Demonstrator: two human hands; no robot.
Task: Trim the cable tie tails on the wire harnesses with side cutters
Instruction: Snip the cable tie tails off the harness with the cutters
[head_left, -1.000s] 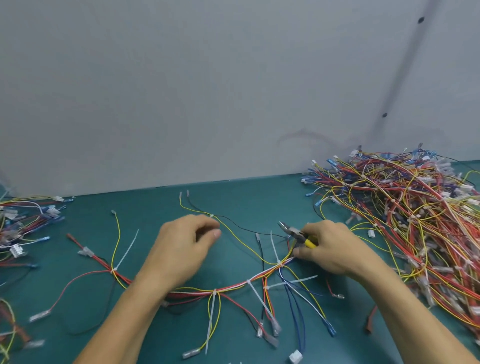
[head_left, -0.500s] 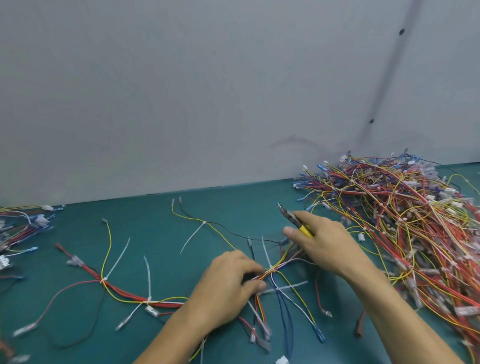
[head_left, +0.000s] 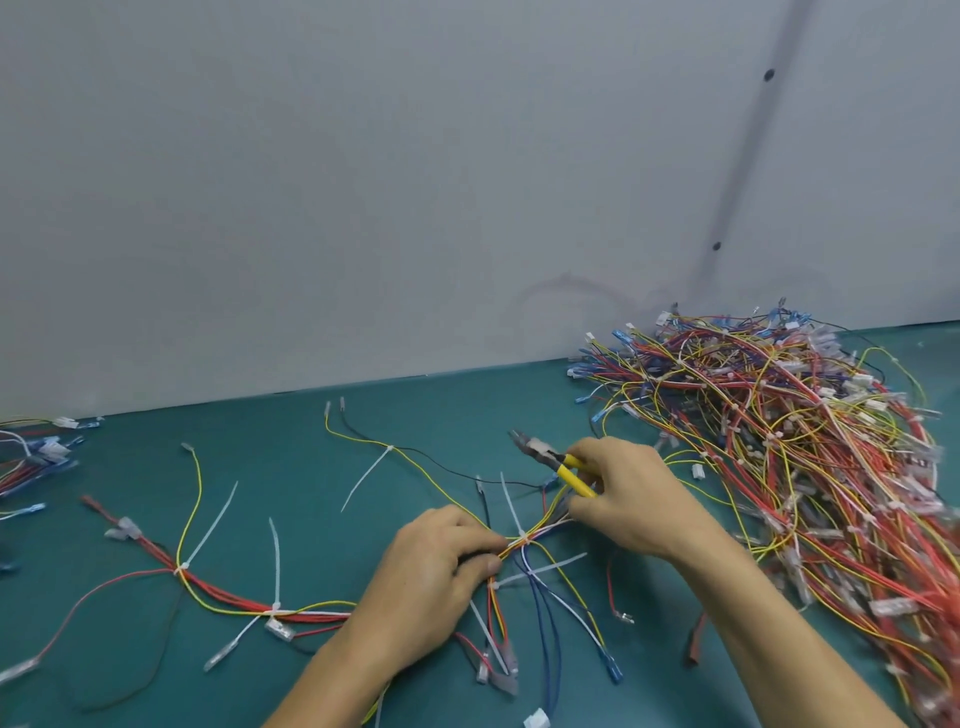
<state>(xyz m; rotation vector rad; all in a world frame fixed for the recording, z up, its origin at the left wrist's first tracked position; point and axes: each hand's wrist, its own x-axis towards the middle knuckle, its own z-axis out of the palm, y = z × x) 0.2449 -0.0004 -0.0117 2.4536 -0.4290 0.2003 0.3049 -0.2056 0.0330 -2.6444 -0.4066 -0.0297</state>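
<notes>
- On the green table top (head_left: 441, 410), straight in front of the person, one wire harness (head_left: 311, 614) lies spread out flat. Its red, yellow and white wires run from the left side towards the middle.
- Several white cable tie tails (head_left: 209, 526) stick out from the harness along its length, all long and uncut. Some point away towards the wall and others towards the near edge.
- The left hand (head_left: 441, 577) rests on the harness with its fingers curled. Thumb and fingertips pinch the bundle just to the left of a tie knot (head_left: 524, 540), where the wires fan out.
- One upright tail (head_left: 510, 504) rises from that knot, between the two hands.
- The right hand (head_left: 628, 499) is wrapped round the yellow handles of the side cutters (head_left: 566, 470), just beyond and to the right of the knot.
- The metal nose of the cutters points up and to the left, clear of the hand and apart from every tail. The jaws look close together, but I cannot tell whether they are fully closed.
- To the right, a large heap of harnesses (head_left: 779, 441) is piled against the grey wall (head_left: 363, 182), and the right forearm runs alongside its near edge.
- At the far left edge lies a smaller bunch of wires (head_left: 36, 460) with blue and white connectors.
</notes>
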